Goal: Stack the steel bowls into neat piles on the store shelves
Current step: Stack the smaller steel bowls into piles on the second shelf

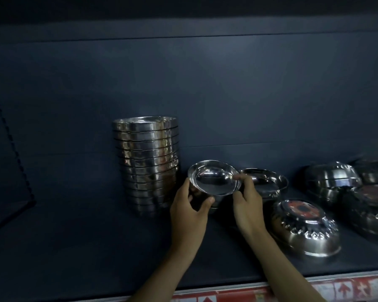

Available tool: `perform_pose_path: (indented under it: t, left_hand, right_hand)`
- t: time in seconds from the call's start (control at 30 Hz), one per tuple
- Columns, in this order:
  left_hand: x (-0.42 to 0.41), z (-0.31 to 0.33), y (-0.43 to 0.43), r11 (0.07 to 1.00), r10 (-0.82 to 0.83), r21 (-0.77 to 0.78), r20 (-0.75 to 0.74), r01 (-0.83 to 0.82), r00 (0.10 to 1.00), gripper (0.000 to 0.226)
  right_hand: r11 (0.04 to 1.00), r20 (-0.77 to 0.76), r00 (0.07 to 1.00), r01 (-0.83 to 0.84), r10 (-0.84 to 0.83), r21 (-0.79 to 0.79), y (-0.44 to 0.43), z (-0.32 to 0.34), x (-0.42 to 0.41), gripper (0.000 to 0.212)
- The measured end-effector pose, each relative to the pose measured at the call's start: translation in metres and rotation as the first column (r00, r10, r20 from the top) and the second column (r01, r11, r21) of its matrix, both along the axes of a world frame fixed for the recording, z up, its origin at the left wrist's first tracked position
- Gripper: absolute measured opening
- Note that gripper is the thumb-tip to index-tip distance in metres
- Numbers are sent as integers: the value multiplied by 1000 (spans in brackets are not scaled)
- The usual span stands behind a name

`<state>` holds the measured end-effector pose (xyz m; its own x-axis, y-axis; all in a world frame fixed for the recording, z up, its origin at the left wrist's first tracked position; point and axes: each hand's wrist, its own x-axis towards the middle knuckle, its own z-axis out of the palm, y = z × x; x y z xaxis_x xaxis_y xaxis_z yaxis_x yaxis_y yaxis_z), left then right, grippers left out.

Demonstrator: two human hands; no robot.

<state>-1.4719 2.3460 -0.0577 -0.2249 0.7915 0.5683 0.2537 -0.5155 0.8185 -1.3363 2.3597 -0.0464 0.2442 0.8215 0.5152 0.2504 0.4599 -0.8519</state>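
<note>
Reaches forward and up with both bare forearms from the lower edge, the two angled towards each other. Cups the left hand round the left side of a bowl, thumb laid across the near wall, fingers curled round the far side. Pinches the bowl's right rim with the right hand, forefinger on top, thumb just below; shows nothing of the other fingers behind the palm.
</note>
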Motion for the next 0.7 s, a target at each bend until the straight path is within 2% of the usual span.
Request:
perform_pose_path:
  t: [0.2, 0.4, 0.7]
  left_hand:
    - [-5, -10, -1, 996, 69, -48, -152, -77, 986, 68]
    - [-7, -14, 6, 997, 41, -54, -145, -49, 989, 69]
    - [-4, -8, 8, 992, 123, -14, -198, -129, 972, 68]
  right_hand:
    - [998, 155, 987, 21, -29, 51, -4, -2, 2, 35]
    - [999, 226, 974, -31, 20, 43, -4, -2, 2, 49]
    - [993, 262, 961, -107, 92, 46, -2, -4, 3, 61]
